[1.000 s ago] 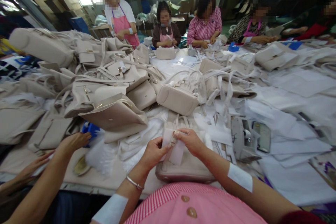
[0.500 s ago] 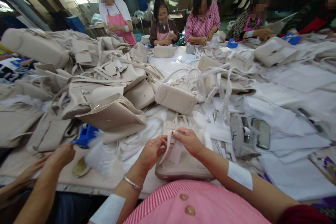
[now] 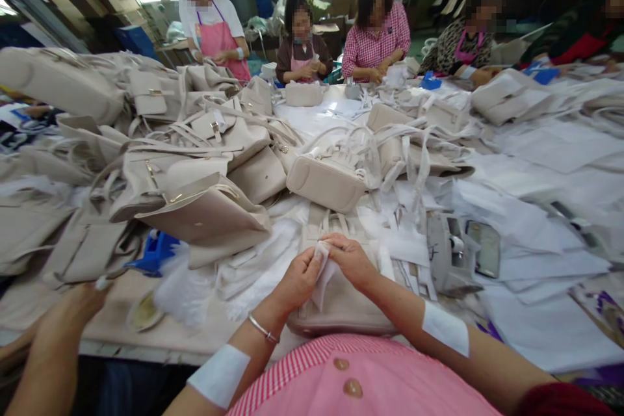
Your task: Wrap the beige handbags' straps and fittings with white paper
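My left hand (image 3: 303,276) and my right hand (image 3: 347,261) meet over a beige bag (image 3: 353,309) that lies right in front of me. Between them is a small piece of thin white paper (image 3: 319,292), pinched by the fingers of both and hanging down over the bag. The strap with a small gold-coloured fitting that showed at the fingers before is now hidden behind paper and fingers. Just beyond my hands the bag's thin handles (image 3: 336,221) stand up.
Beige bags (image 3: 209,214) pile up at left and centre. A blue tape dispenser (image 3: 155,252) and a round dish (image 3: 146,312) sit left, near a co-worker's hand (image 3: 80,305). On the right are a grey tape dispenser (image 3: 448,250) and white paper sheets (image 3: 546,312). Several people work opposite.
My left hand has moved right and up against my right hand, folding the white paper over the strap. The co-worker's hand on the left has drawn back from the blue dispenser.
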Motion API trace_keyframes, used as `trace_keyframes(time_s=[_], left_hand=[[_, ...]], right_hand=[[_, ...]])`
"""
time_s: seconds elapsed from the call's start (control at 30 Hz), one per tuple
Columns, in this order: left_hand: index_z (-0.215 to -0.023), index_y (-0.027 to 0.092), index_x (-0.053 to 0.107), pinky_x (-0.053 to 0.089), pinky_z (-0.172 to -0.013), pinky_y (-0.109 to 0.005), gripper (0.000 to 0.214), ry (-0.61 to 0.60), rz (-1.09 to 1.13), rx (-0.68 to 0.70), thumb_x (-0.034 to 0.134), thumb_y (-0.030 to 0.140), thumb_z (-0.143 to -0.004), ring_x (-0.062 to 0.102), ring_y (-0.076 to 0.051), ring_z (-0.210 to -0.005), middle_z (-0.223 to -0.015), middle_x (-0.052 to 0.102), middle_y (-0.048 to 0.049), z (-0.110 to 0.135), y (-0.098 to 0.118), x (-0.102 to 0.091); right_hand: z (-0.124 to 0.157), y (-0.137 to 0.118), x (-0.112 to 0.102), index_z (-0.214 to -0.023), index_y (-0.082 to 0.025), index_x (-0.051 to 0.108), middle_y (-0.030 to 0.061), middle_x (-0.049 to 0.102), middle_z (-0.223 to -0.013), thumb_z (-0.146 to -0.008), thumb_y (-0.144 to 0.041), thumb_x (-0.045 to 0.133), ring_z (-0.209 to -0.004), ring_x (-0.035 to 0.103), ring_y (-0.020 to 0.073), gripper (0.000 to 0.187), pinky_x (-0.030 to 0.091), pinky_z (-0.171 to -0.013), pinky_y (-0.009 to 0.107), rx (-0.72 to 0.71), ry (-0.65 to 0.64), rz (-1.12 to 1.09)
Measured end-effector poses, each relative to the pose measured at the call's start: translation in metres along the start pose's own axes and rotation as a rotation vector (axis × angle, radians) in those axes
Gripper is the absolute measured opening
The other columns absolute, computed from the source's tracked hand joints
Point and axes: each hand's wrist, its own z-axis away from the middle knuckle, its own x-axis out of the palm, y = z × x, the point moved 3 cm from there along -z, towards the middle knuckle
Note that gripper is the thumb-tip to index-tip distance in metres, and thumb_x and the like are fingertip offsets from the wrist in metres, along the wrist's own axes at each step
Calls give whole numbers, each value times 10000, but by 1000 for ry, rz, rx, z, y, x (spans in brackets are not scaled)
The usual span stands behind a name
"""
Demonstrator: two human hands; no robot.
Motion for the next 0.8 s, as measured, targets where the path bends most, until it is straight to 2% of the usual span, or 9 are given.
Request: trace_keyframes(time_s=[0.1,0.2,0.23,0.3,0.4,0.5,0.57,0.67,0.8], left_hand=[[-871,161,565,382,-498,-230,410,36,56,-68,395,530,-929,468,-108,-517,-622,531,25,-1,-6,0],[-808,169,525,345,-448,-215,419,8,125,-90,377,542,-928,424,-88,-457,-585,494,40,-1,-10,2],[-808,169,524,342,-448,-211,412,-9,126,-90,382,538,-927,427,-85,-459,-589,497,40,-1,-11,3],[-836,172,525,338,-447,-207,394,-50,109,-97,377,524,-932,429,-86,-459,-587,494,44,-1,-10,6],[-851,184,508,355,-467,-216,354,-79,25,-77,348,483,-950,443,-95,-477,-593,496,47,-2,-8,9],[-819,189,490,399,-557,-244,284,-18,-202,-7,371,408,-954,515,-118,-568,-649,566,15,-3,-7,9],[-830,188,489,411,-612,-265,228,14,-340,28,381,348,-951,554,-136,-631,-703,616,-13,-1,-8,9],[-907,180,508,415,-644,-277,194,-22,-426,80,360,296,-955,567,-144,-661,-758,638,-31,1,-6,12],[-893,178,540,429,-634,-269,298,-149,-397,115,287,309,-981,546,-141,-640,-730,598,-22,6,2,13]], right_hand=[[1,-10,-12,-1187,-200,639,90,634,-1142,-913,-420,507,-958,604,193,376,495,-842,345,-94,-111,91],[2,-28,-26,-1353,-218,500,142,489,-1363,-844,-388,637,-1095,553,231,553,489,-883,378,-384,-271,340],[2,-33,-29,-1327,-224,528,147,445,-1407,-824,-351,670,-1156,520,249,538,464,-936,404,-485,-318,441],[1,-40,-31,-1193,-235,631,138,455,-1404,-833,-273,663,-1213,485,264,363,406,-1012,450,-639,-371,598],[-3,-42,-29,-993,-220,698,125,556,-1295,-869,-205,603,-1210,502,251,156,399,-1025,450,-728,-396,644],[-5,-36,-24,-908,-188,690,126,577,-1277,-868,-154,578,-1187,538,228,124,435,-1001,406,-607,-422,548],[-5,-29,-23,-836,-179,680,114,615,-1228,-848,-113,573,-1136,581,211,126,454,-978,377,-455,-423,457],[-5,-17,-24,-789,-180,652,62,692,-1000,-764,-99,643,-939,657,182,85,504,-867,329,-181,-382,280],[-5,-2,-27,-937,-187,576,-17,671,-791,-604,-83,736,-701,650,147,384,512,-654,263,144,-291,28]])
